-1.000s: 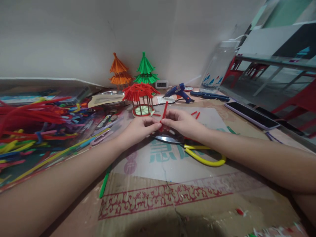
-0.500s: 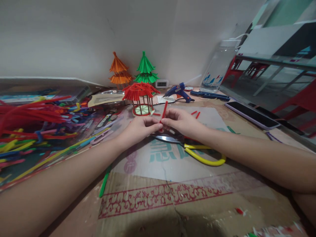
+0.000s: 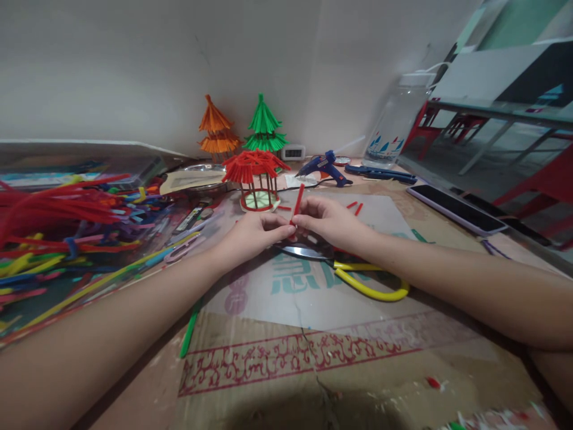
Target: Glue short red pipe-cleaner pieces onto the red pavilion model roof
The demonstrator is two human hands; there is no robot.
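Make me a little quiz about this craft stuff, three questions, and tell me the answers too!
1. True or false: the right hand is holding the hot glue gun.
2. Which model stands nearest that hand?
A) orange-roofed pagoda
B) red-roofed pavilion
C) green-roofed pagoda
3. Fill in the blank: the scissors have ____ handles.

Key:
1. False; it pinches a red pipe-cleaner piece, and the glue gun lies farther back.
2. B
3. yellow

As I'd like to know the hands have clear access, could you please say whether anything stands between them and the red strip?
Nothing visible does: the left hand and right hand both pinch the red strip. The scissors lie below, not between.
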